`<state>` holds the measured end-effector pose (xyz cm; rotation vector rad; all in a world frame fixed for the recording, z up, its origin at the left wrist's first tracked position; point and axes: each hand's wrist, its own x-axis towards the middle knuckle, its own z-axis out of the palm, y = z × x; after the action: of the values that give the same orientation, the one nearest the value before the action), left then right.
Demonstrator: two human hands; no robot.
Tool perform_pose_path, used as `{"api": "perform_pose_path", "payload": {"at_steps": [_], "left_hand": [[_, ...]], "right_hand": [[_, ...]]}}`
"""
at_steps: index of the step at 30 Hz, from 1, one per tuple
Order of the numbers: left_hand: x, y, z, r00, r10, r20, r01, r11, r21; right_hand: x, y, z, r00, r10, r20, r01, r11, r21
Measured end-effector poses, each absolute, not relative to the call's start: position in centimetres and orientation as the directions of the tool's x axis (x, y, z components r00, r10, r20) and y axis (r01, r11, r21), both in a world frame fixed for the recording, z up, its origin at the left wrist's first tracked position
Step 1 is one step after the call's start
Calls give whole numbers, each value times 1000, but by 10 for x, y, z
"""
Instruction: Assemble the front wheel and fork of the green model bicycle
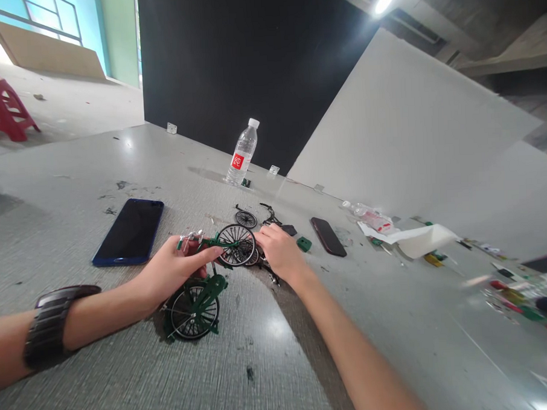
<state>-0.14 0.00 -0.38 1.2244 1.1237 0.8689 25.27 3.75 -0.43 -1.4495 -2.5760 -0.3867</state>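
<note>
Toy bicycle (208,274), green with black spoked wheels, sits on the grey table (103,369) right in front of me, between my two hands. Its long axis runs from the near-left to the far-right: the rear wheel (193,312) rests on the table close to me under my left wrist, and the front wheel (236,244) is raised and points away toward the right. The frame is tilted, not standing level.

My left hand (179,266) is closed around the frame near the handlebar (191,237), fingers curled over the top and thumb lying along the green bar. My right hand (280,250) lies palm down just beside the front wheel, fingers bent and touching the wheel's far rim; I cannot tell whether it pinches anything, since the fingertips are hidden behind the spokes.

A spare small wheel (245,218) and a black frame piece (270,215) lie just beyond. A blue phone (129,230) rests to the left, a dark phone (328,236) to the right, and a water bottle (243,153) stands farther back.
</note>
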Motion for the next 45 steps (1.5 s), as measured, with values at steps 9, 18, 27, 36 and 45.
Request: {"api": "perform_pose_path", "payload": {"at_steps": [9, 18, 27, 36, 45], "left_hand": [[-1, 0, -2, 249, 953, -172, 68, 159, 985], [-1, -1, -3, 266, 951, -155, 68, 142, 988], [-3, 1, -6, 318, 943, -95, 124, 58, 991], [-3, 0, -1, 329, 941, -86, 140, 41, 989], [-3, 1, -2, 328, 941, -80, 170, 24, 985]], "right_hand": [[254, 40, -9, -499, 816, 293, 866, 481, 135], [254, 39, -11, -498, 809, 312, 867, 474, 154], [256, 39, -14, -498, 803, 326, 867, 465, 179], [257, 40, -15, -489, 807, 332, 872, 465, 153], [257, 39, -13, -477, 820, 316, 875, 478, 81]]}}
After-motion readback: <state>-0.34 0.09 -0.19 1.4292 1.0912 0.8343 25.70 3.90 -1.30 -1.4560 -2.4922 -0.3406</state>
